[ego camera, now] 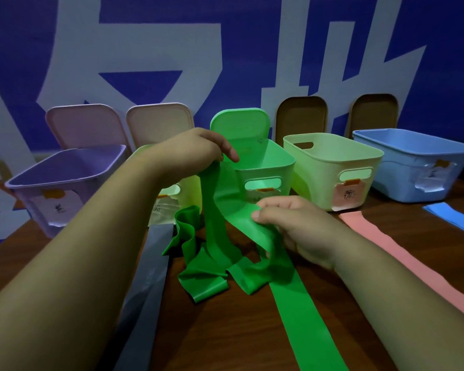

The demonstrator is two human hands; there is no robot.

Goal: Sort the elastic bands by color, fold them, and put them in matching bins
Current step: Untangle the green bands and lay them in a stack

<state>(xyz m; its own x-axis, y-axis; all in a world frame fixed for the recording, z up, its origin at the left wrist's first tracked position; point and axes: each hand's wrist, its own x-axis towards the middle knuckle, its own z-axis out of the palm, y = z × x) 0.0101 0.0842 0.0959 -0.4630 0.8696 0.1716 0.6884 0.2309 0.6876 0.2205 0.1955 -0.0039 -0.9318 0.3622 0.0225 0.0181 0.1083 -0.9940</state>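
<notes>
Green, glossy elastic band (292, 311) runs up from the lower centre across the brown table (225, 338) between a grey band (145, 290) and a pink band (402, 250), bunching in loose folds mid-frame where the right hand (298, 228) grips it and the left hand (196, 153) pinches it aloft before the open green bin (263, 167).

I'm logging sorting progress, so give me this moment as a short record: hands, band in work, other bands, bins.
left hand: pinches the green band, raised in front of the green bin
right hand: grips the green band lower down
green band: partly bunched on the table, one end trailing toward the camera
other bands: grey band, pink band, blue band, lying flat on the table
bins: purple bin, green bin, blue bin, all open
</notes>
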